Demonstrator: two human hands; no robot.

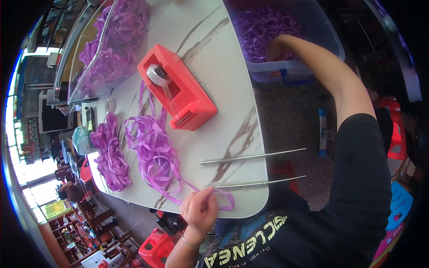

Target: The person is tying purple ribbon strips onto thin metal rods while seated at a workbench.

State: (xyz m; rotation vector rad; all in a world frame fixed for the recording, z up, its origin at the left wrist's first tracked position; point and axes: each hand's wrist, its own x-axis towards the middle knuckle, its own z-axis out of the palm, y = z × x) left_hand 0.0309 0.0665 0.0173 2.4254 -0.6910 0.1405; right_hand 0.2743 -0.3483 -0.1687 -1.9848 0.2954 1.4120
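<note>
My left hand (199, 211) is at the near edge of the table, closed in a pinch on a purple ribbon (228, 202). A loose end of it curls out to the right of the fingers. From the hand the ribbon runs back to a tangled purple heap (154, 149) on the tabletop. My right arm stretches far right, and my right hand (278, 47) is down inside a clear plastic bin (286, 66) of short purple ribbon pieces (263, 29). Its fingers are too dim to make out. A red tape dispenser (190, 89) with a roll of clear tape stands beyond the heap.
Two thin metal rods (250, 156) stick out past the table's right edge. A second ribbon bundle (111, 156) lies left of the heap. At the far left stands a clear box (91, 67) full of purple ribbon. Red stools (156, 245) stand on the floor.
</note>
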